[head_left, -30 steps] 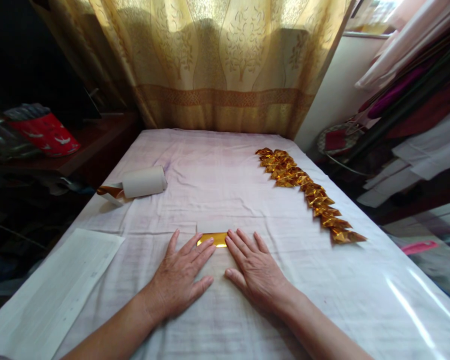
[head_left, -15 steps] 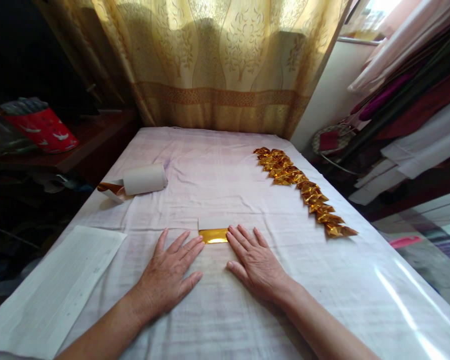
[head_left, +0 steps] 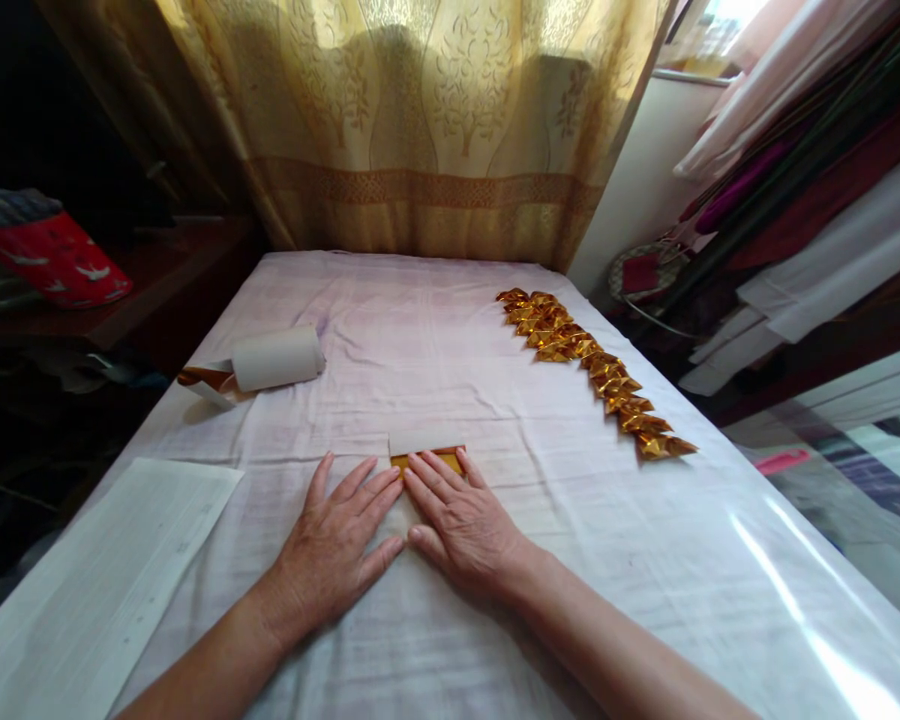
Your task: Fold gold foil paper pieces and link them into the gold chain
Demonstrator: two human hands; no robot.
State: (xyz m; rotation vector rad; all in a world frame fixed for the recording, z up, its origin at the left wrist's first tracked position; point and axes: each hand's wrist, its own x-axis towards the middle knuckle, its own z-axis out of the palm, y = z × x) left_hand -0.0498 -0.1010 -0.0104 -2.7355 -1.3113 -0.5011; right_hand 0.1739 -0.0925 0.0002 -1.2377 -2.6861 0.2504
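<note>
A small sheet of gold foil paper (head_left: 429, 440) with a white back lies in front of me, its near edge folded over so a gold strip shows. My right hand (head_left: 465, 515) lies flat across that strip, fingers stretched out, covering much of it. With its fingers spread, my left hand (head_left: 341, 525) rests on the cloth, its fingertips at the strip's left end. Several folded gold foil pieces (head_left: 607, 375) stand in a slanting row to the right. At the back left lies a roll of white-backed foil paper (head_left: 277, 358), gold showing at its loose end.
A pale cloth (head_left: 390, 320) covers the table. A white paper sheet (head_left: 112, 590) lies at the left edge. On a dark shelf at left stands a red container (head_left: 64, 260). A gold curtain (head_left: 420, 110) hangs behind; clothes (head_left: 817, 260) hang at right.
My right hand has slid left along the gold strip, now covering its middle and nearly meeting my left hand. The left hand has stayed in place. The view has shifted slightly.
</note>
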